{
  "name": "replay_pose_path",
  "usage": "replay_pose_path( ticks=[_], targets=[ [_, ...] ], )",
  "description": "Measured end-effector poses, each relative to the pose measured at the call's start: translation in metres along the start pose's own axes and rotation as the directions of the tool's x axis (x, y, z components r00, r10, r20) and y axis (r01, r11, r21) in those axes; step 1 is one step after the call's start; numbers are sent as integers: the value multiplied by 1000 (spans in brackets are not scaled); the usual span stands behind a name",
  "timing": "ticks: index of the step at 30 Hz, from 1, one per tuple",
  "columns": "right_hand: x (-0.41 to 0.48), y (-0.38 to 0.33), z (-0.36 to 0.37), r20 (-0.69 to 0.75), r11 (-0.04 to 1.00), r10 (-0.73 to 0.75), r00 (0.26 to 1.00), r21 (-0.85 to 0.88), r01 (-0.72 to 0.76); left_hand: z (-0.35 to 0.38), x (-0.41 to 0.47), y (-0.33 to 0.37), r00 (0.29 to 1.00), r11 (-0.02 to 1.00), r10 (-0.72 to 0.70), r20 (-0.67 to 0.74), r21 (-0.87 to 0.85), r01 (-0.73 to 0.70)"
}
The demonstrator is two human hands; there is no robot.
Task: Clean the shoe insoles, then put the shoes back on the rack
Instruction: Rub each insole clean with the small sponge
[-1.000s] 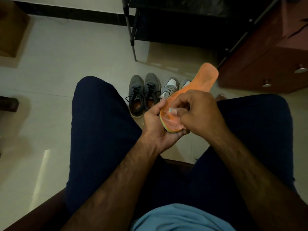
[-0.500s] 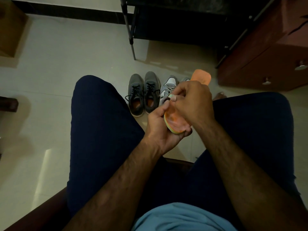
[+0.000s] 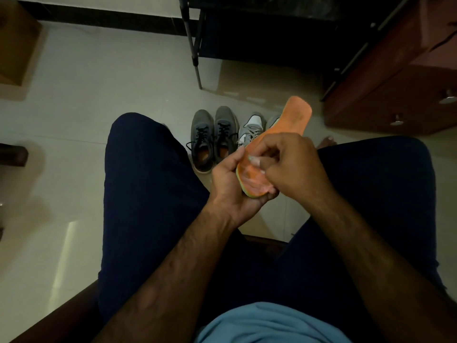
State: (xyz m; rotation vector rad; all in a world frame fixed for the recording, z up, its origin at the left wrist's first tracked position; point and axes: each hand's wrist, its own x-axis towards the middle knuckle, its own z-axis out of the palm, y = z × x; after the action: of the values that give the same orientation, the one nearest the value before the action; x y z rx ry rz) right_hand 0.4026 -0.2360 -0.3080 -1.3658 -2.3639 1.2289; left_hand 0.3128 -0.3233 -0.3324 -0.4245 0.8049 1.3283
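Insole point(image 3: 295, 117): orange, held between the knees, toe end pointing toward the rack point(image 3: 195, 45).
Left hand point(image 3: 228, 186): grips the heel end from beneath.
Right hand point(image 3: 294, 167): fingers curled, pinching a pale scrap point(image 3: 254, 160) against the insole.
Dark grey shoes point(image 3: 214, 134): side by side, orange linings inside.
Light grey shoes point(image 3: 252, 127): just beside them, partly hidden.
Room: pale tiled floor point(image 3: 111, 82); wooden cabinet point(image 3: 395, 82) at right.

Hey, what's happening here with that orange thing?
A seated person is cleaning an orange insole. The left hand holds its heel end, while the right hand, fingers curled, presses what looks like a pale wipe against it. Two pairs of shoes sit on the floor in front of the rack, not yet put back.
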Motion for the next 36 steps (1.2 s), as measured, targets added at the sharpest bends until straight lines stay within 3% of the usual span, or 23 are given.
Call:
replay_pose_path(
  ticks=[4, 7, 10, 14, 16, 20, 24, 26, 29, 33, 36],
  targets=[
    [9, 7, -21, 74, 980, -142, 987, -133, 150, 2, 3, 3, 1000, 996, -1, -18, 89, 3],
    [27, 14, -39, 139, 974, -119, 983, -175, 143, 1, 0, 10, 999, 984, 38, -25, 174, -33],
    [29, 26, -34, 184, 998, -55, 981, 28, 51, -3, -2, 25, 987, 972, 156, -27, 184, -148],
    [24, 32, -12, -41, 963, 70, 997, 264, -57, -4, 2, 34, 961, 951, 274, -39, 162, -265],
    [20, 26, -3, -68, 917, 134, 989, 387, -98, -4, 6, 34, 947, 938, 319, -38, 155, -310],
    [12, 10, 7, -60, 878, 172, 983, 462, -126, -1, 15, 34, 934, 937, 348, 77, -60, -344],
    [13, 3, 17, -171, 940, 154, 973, 330, -91, -2, 23, 32, 928, 957, 270, 258, -182, -227],
    [14, 3, 23, -247, 993, 79, 966, 103, -55, -4, 24, 30, 916, 962, 247, 316, -195, -192],
    [18, 1, 24, -308, 982, -23, 951, -185, -37, -5, 22, 29, 916, 962, 245, 317, -194, -191],
    [36, 4, 18, -349, 986, -62, 935, -166, 4, -5, 22, 27, 932, 966, 246, 266, -141, -215],
    [35, -6, 19, -277, 995, -57, 959, -97, 31, -6, 24, 26, 938, 975, 212, 275, -123, -185]
  ],
)
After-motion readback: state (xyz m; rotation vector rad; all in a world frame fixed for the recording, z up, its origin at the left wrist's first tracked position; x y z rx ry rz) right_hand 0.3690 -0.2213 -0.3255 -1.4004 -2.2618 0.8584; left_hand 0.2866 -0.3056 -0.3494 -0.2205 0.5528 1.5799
